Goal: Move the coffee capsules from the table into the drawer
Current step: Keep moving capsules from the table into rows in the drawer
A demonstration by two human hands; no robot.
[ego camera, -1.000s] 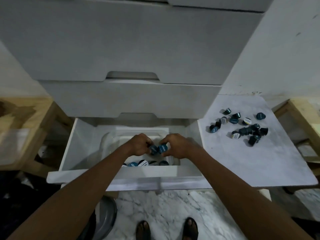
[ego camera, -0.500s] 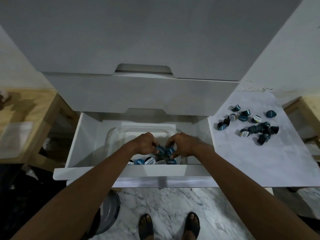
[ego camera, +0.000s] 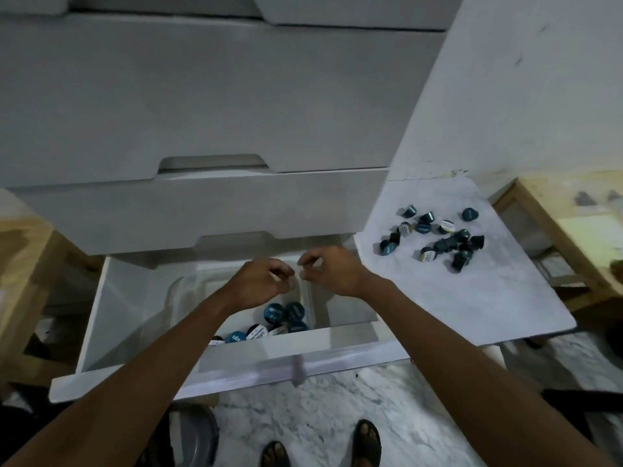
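The bottom drawer (ego camera: 236,369) of a white chest stands pulled out. Inside it a clear plastic container (ego camera: 182,291) holds several blue and dark coffee capsules (ego camera: 273,313), some with white lids. My left hand (ego camera: 259,281) and my right hand (ego camera: 332,273) hover side by side above the container, fingers loosely curled and apart, with nothing in them. On the white marble-patterned table (ego camera: 472,298) to the right lies a scattered group of several dark capsules (ego camera: 441,237).
Closed drawer fronts (ego camera: 202,210) rise above the open drawer. Wooden furniture stands at the far left (ego camera: 30,251) and far right (ego camera: 566,230). A grey round object (ego camera: 199,433) sits on the marble floor under the drawer, near my sandalled feet (ego camera: 367,439).
Both hands let go of the blue capsules they held and rose above the container; those capsules now lie in it. The view shifted down and left.
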